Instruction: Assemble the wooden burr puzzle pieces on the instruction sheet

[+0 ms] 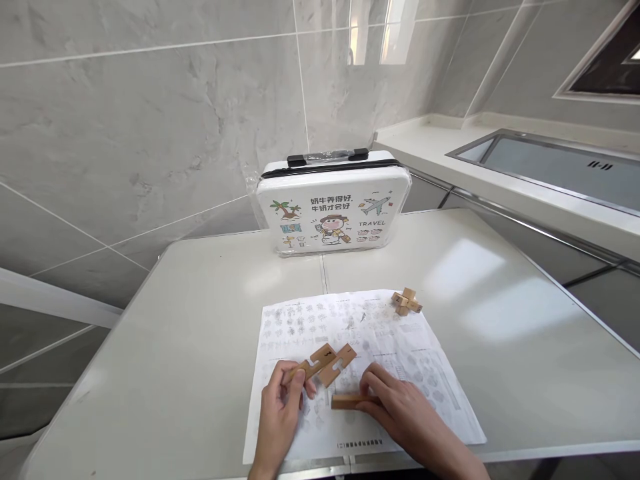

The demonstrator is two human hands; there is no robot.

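Observation:
My left hand (283,407) pinches a notched wooden puzzle piece (320,358) between thumb and fingers, above a printed sheet (285,333). A dark mark shows near its far end. Right beside it is a second notched wooden piece (345,357); whether it touches the first or rests on the paper I cannot tell. My right hand (395,400) grips a plain-sided wooden bar (345,401), its left end sticking out toward my left hand. At the sheet's far right corner sits an assembled wooden burr puzzle (407,301) with dark markings on its ends.
The sheet lies on a pale folding table (200,320) with a seam down the middle. A white cartoon-printed case (333,213) in clear plastic stands at the back, against the grey tiled wall (150,133). To the right is a counter with a sink (550,160).

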